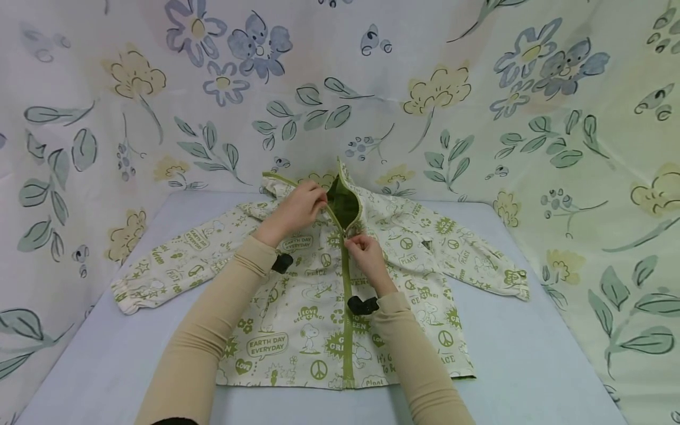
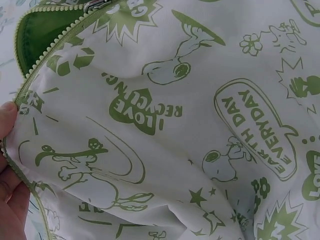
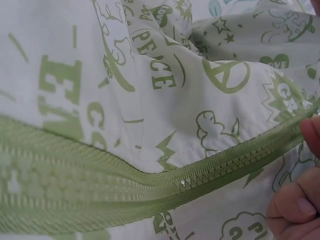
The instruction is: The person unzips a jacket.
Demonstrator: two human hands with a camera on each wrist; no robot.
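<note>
A white jacket with green cartoon and slogan print lies front up, sleeves spread to both sides. Its green front zipper is closed from the hem up to chest height and parted above, showing the green lining. My left hand pinches the loose zipper edge on the left, below the collar; in the left wrist view thumb and fingers hold its toothed border. At the zipper slider my right hand pinches the zipper pull, which the fingertips mostly hide in the right wrist view.
The jacket lies on a pale table that reaches past both sleeves and the hem. Behind it and on both sides hangs a floral cloth. Each wrist wears a small black camera.
</note>
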